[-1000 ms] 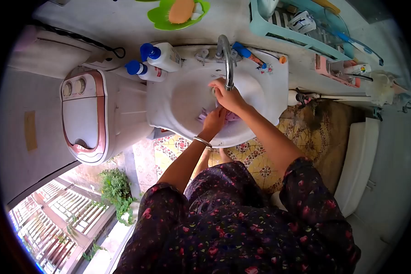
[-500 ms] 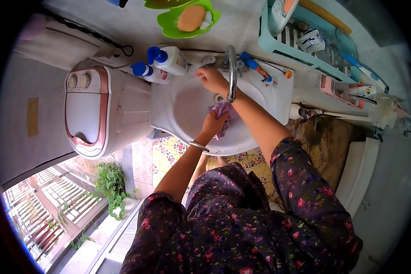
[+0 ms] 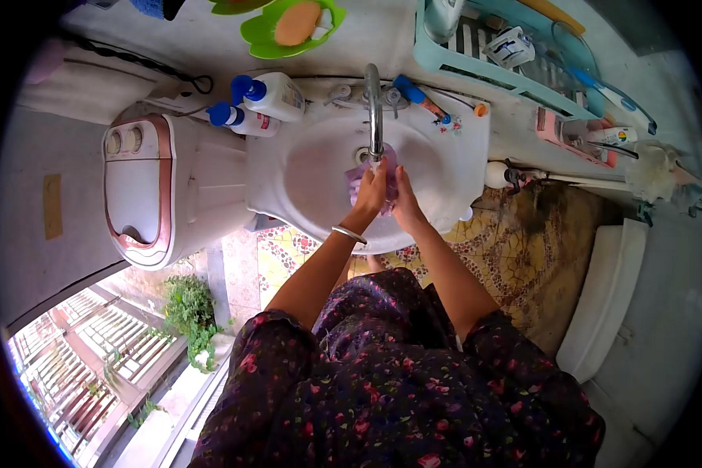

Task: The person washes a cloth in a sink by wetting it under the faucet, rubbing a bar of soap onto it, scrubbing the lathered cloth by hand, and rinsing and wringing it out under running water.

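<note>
A wet purple cloth (image 3: 357, 181) is bunched between my hands, just below the curved metal faucet (image 3: 375, 109), over the white sink basin (image 3: 308, 175). My left hand (image 3: 372, 189), with a bangle on its wrist, grips the cloth from the left under the spout. On the cloth's right side, my right hand (image 3: 405, 200) presses against it with the fingers pointing up toward the faucet. Water seems to run from the spout onto the cloth. The drain (image 3: 362, 154) shows behind the cloth.
Two blue-capped pump bottles (image 3: 277, 97) stand at the sink's back left. A blue and orange tube (image 3: 421, 99) lies at the back right. A green soap dish (image 3: 265, 35) and a teal rack (image 3: 476, 66) are on the wall. A washing machine (image 3: 136, 191) stands left.
My right hand has come back from the tap handle area to the cloth, and now both hands hold it. The cloth has moved up under the spout.
</note>
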Tool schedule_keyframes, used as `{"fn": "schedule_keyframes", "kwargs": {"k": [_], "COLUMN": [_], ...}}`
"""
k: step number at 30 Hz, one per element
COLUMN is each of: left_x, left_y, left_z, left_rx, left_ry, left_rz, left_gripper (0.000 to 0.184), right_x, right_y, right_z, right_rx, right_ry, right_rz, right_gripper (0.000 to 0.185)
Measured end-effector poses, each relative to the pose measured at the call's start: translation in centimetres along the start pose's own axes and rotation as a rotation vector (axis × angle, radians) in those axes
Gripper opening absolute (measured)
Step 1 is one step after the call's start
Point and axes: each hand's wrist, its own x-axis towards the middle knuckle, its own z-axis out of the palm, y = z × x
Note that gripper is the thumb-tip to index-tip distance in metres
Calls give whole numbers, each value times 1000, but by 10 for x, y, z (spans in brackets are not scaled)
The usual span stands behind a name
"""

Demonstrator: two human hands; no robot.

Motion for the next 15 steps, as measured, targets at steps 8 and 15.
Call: {"fn": "schedule_keyframes", "kwargs": {"k": [8,15], "left_x": [25,28], "left_y": [-20,-15], "left_z": [-45,-67], "left_rx": [-33,-439], "left_ry": [192,23], "left_rz": [-74,-226], "left_gripper": [48,43], "right_x": [-11,-29], "right_y": [2,7], "right_z": [-19,3], "right_rx": [-121,-447], "right_ry": [207,-95], "right_rz": [-110,-345], "right_gripper": [25,47]}}
